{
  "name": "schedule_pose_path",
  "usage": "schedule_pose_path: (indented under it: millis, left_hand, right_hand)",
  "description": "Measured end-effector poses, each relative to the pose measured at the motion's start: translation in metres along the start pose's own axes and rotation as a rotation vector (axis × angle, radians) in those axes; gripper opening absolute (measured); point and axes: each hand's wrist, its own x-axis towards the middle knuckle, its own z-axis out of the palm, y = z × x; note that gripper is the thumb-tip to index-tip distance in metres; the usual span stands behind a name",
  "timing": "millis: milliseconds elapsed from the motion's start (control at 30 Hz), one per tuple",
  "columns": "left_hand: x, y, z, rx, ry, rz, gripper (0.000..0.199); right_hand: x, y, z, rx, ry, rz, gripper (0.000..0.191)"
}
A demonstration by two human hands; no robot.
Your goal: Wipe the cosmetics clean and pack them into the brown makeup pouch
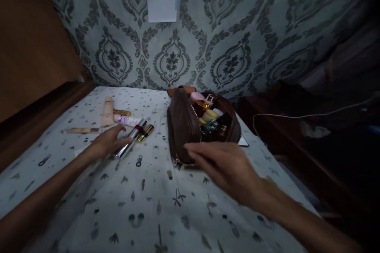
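Note:
My left hand (107,142) is over the left side of the bed-like patterned surface, fingers apart, with one fingertip at a silver tube (126,147). Beside that tube lies a black-and-gold lipstick-like tube (145,133). Just beyond are a purple-and-white squeeze tube (127,120), a gold tube (122,112), a beige squeeze tube (107,111) and a thin beige stick (81,130). A brown cosmetic bag (182,126) stands unzipped, filled with several jars and bottles. My right hand (227,166) is stretched out at the bag's near side, its fingers together; whether it touches the bag is unclear.
White cloth (133,205) with small printed motifs covers the surface. Patterned wallpaper rises behind, bearing a white card (162,9). A brown wooden panel (35,39) borders the left. At the right, a white cable (297,117) runs across dark furniture.

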Motion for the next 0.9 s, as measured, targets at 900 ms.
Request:
schedule_pose_path:
  millis: [900]
  left_hand:
    - [-0.048, 0.053, 0.014, -0.571, 0.416, 0.212, 0.037]
  right_hand:
    - [0.012, -0.042, 0.172, 1.652, 0.001, 0.855, 0.054]
